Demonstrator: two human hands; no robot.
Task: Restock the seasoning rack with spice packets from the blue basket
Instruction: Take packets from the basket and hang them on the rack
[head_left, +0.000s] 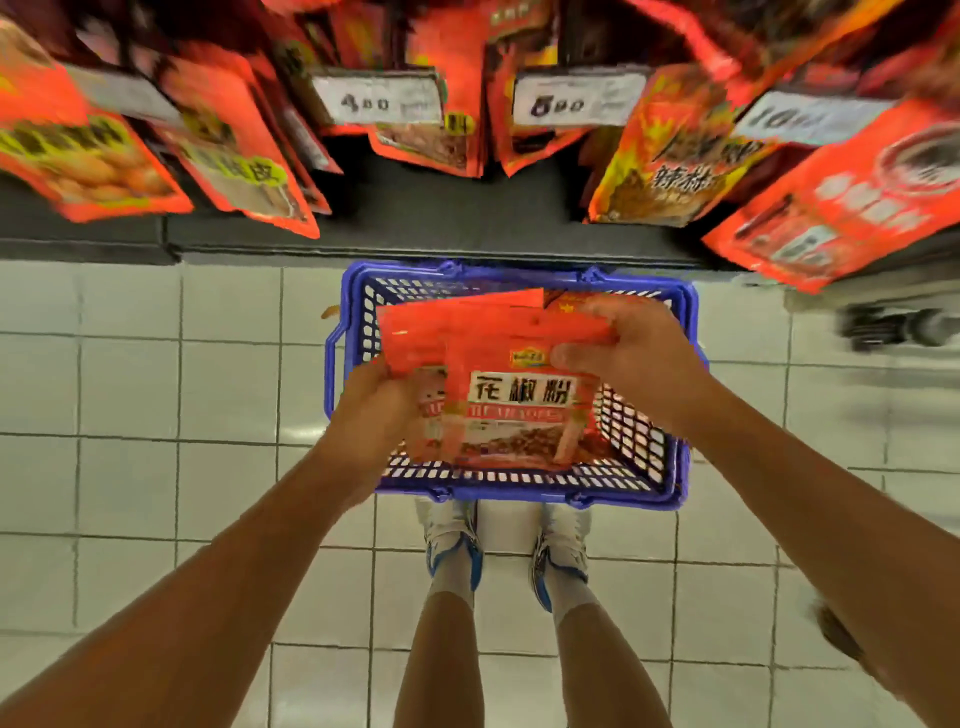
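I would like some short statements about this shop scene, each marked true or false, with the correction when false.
1. Both hands hold red spice packets above the blue basket. True.
2. The basket hangs from the left hand. False: it stands on the tiled floor, in front of the person's shoes.
3. The right hand pinches the upper edge of the packets. True.
4. The price tags on the rack are yellow. False: they are white with dark numbers.
5. The packets hanging on the rack are mostly green. False: they are mostly red and orange.
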